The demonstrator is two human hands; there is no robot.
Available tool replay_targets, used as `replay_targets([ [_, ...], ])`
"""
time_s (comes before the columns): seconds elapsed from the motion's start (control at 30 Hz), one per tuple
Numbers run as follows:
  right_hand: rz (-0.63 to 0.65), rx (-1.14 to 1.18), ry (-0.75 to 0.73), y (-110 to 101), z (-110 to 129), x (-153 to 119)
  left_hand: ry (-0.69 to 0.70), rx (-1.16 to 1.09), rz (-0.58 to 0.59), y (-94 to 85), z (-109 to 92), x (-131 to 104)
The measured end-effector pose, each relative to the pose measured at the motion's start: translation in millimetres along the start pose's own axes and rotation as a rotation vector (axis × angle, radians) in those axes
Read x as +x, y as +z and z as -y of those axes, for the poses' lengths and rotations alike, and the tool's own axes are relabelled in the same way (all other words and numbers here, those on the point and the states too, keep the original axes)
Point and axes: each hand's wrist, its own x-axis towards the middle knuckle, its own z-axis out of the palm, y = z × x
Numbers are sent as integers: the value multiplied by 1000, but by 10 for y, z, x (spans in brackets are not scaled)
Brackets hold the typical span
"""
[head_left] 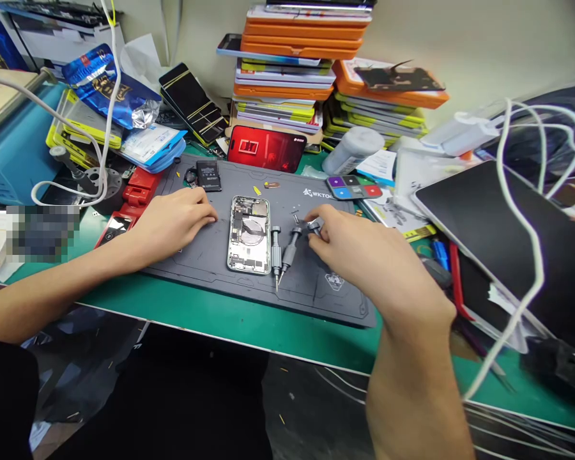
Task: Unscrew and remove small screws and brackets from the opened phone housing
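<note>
An opened phone (249,235) lies on the dark grey work mat (206,259), its inner parts and a round coil showing. My left hand (184,217) rests on the mat to the left of the phone, fingers loosely curled together with nothing visible in them. To the right of the phone, my right hand (347,246) pinches a grey screwdriver (315,226); only its top end shows, the rest is hidden by the hand. Two more grey screwdrivers, one upright in view (276,249) and one slanted (291,250), lie between phone and right hand. Small screws (295,217) sit close to its fingertips.
Behind the mat, a phone with a red screen (267,149) leans against stacked orange and yellow boxes (282,89). A black battery (208,176) lies at the mat's back left. A white cable (522,255) loops across the right side; a blue machine (19,140) stands left.
</note>
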Motion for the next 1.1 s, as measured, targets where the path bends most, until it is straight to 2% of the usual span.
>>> replay_targets([
  [0.17,-42,7,-8,-12,24,-15,-12,9,-96,-32,-57,27],
  [0.27,-116,24,4,-60,61,-7,0,40,-156,-64,-91,30],
  [0.4,-186,116,-28,-102,137,8,37,68,-179,-71,-115,21],
  [0.57,-160,138,-34,-56,129,4,93,62,-125,-40,-133,-1],
  [0.77,-113,199,98,-134,3,-3,150,80,-138,-30,-160,-17],
  [0.87,-74,261,63,-177,36,2,165,97,-129,-26,-168,-20],
  [1.0,24,304,-28,-134,126,9,173,111,-118,-21,-169,-23],
  [1.1,22,280,-56,-88,177,9,173,117,-114,-21,-168,-24],
])
